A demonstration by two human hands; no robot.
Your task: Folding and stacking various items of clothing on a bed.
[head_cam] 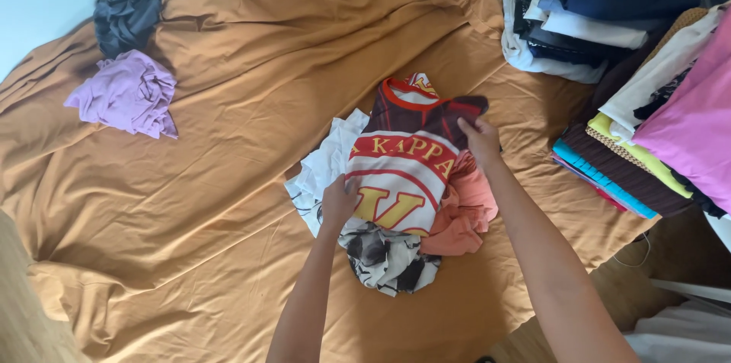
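Note:
A sports jersey (407,157) in dark red, white and yellow with large letters lies on top of a small heap of clothes in the middle of the bed. My left hand (339,201) presses on its lower left edge. My right hand (480,140) pinches the dark sleeve at its upper right. Under the jersey lie a white garment (324,169), a salmon-coloured garment (464,214) and a black-and-white patterned cloth (388,260).
An orange-brown sheet (190,203) covers the bed. A crumpled lilac garment (129,95) and a dark grey one (126,5) lie at the far left. Stacks of folded clothes (632,104) fill the right side. A wooden floor shows at the lower right.

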